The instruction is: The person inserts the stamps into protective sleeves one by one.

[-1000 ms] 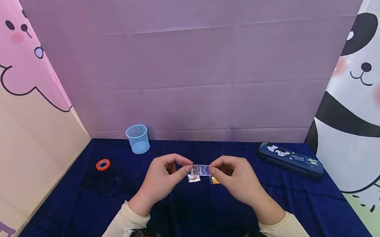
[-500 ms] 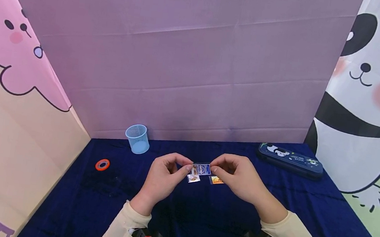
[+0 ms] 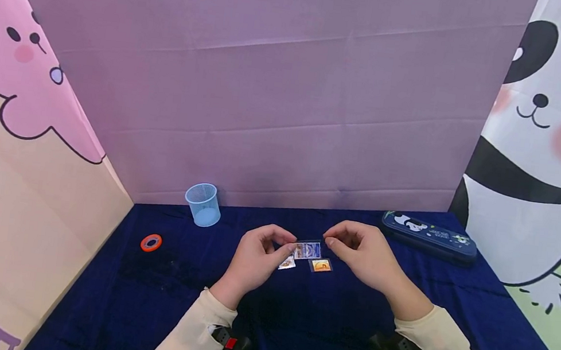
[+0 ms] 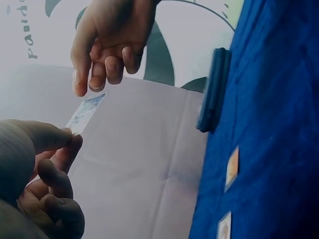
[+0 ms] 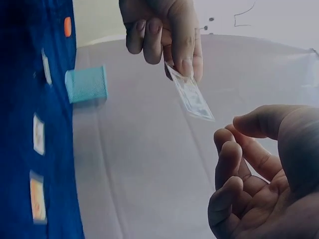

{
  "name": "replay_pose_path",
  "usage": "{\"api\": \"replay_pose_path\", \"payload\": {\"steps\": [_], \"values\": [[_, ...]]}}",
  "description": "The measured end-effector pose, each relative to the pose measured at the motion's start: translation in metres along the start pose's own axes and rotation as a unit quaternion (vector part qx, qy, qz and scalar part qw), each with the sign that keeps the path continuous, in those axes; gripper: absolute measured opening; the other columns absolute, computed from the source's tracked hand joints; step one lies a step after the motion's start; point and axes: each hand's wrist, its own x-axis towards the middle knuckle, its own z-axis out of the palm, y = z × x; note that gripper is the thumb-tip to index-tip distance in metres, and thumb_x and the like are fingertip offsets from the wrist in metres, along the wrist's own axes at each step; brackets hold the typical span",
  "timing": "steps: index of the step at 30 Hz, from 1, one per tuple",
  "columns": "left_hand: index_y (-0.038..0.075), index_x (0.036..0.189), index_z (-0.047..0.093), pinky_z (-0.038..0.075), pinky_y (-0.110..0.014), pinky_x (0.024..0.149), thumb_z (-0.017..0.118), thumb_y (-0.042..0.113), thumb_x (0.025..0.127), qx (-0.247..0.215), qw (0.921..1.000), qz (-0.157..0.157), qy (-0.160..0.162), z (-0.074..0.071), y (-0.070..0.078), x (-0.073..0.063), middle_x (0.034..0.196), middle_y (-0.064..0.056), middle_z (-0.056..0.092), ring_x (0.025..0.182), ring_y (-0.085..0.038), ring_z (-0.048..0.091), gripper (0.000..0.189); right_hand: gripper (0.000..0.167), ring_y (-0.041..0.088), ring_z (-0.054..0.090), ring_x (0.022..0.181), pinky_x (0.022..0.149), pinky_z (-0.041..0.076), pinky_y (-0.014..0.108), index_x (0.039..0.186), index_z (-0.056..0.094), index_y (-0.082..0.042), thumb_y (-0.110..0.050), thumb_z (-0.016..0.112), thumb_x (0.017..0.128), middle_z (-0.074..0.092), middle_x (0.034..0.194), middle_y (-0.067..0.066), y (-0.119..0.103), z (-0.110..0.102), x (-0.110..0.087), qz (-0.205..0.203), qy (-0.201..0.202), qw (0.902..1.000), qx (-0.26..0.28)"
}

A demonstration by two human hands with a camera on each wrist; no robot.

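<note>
My left hand (image 3: pixel 261 259) pinches a small blue picture card in a clear plastic sleeve (image 3: pixel 309 250) by its left end, thumb and forefinger on it. The card is held up above the table and tilts in both wrist views. My right hand (image 3: pixel 361 259) is beside the card's free end, fingers loosely bent and holding nothing; in the right wrist view a gap parts its fingertips from the card (image 5: pixel 192 94). Below lie a small orange card (image 3: pixel 321 265) and a whitish card (image 3: pixel 287 263), partly covered by my left hand in the head view. The right wrist view shows another flat piece (image 5: pixel 46 67).
On the dark blue cloth (image 3: pixel 263 323) stand a light blue mesh cup (image 3: pixel 203 205) at the back left and an orange ring-shaped roll (image 3: pixel 151 243) at the left. A navy pencil case (image 3: pixel 429 236) lies at the back right. Printed curtains (image 3: pixel 291 84) enclose the table.
My right hand has let go of the sleeved card and moved right and slightly back. My left hand, still pinching the card, has shifted right, uncovering more of the orange card.
</note>
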Motion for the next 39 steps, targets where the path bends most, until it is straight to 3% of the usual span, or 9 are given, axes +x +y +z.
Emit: {"api": "replay_pose_path", "payload": {"steps": [7, 21, 28, 35, 39], "values": [[0.025, 0.1, 0.078, 0.04, -0.026, 0.048, 0.075, 0.025, 0.1, 0.023, 0.9992, -0.02, -0.025, 0.013, -0.01, 0.008, 0.09, 0.01, 0.07, 0.056, -0.014, 0.047, 0.004, 0.009, 0.022, 0.057, 0.071, 0.06, 0.046, 0.03, 0.108, 0.076, -0.016, -0.02, 0.073, 0.101, 0.07, 0.091, 0.007, 0.027, -0.011, -0.002, 0.033, 0.018, 0.9993, -0.009], [0.025, 0.1, 0.078, 0.041, -0.028, 0.051, 0.076, 0.023, 0.099, 0.052, 0.9942, -0.053, -0.077, 0.045, -0.023, 0.023, 0.094, 0.015, 0.07, 0.057, -0.012, 0.047, 0.003, 0.016, 0.023, 0.062, 0.083, 0.07, 0.051, 0.035, 0.112, 0.075, -0.011, -0.023, 0.072, 0.102, 0.073, 0.1, 0.006, 0.088, -0.035, -0.011, 0.088, 0.041, 0.9933, -0.063], [0.027, 0.1, 0.077, 0.047, -0.03, 0.057, 0.075, 0.032, 0.099, 0.067, 0.9894, -0.083, -0.099, 0.063, -0.029, 0.03, 0.098, 0.016, 0.068, 0.066, -0.015, 0.053, 0.005, 0.02, 0.023, 0.061, 0.083, 0.072, 0.051, 0.036, 0.114, 0.073, -0.007, -0.023, 0.071, 0.102, 0.072, 0.099, 0.007, 0.112, -0.038, -0.011, 0.107, 0.04, 0.99, -0.082], [0.029, 0.095, 0.077, 0.051, -0.032, 0.068, 0.077, 0.031, 0.098, 0.082, 0.9864, -0.097, -0.104, 0.081, -0.043, 0.036, 0.096, 0.016, 0.066, 0.086, -0.01, 0.058, 0.004, 0.022, 0.026, 0.059, 0.085, 0.074, 0.05, 0.038, 0.115, 0.072, -0.004, -0.022, 0.071, 0.102, 0.07, 0.099, 0.009, 0.127, -0.041, -0.012, 0.137, 0.026, 0.9859, -0.093], [0.032, 0.093, 0.076, 0.05, -0.034, 0.072, 0.076, 0.029, 0.099, 0.083, 0.9846, -0.108, -0.109, 0.091, -0.044, 0.038, 0.093, 0.015, 0.065, 0.088, -0.011, 0.058, 0.006, 0.022, 0.027, 0.061, 0.09, 0.079, 0.051, 0.041, 0.116, 0.072, -0.004, -0.021, 0.07, 0.102, 0.071, 0.103, 0.01, 0.133, -0.041, -0.014, 0.15, 0.02, 0.9836, -0.098]]}}
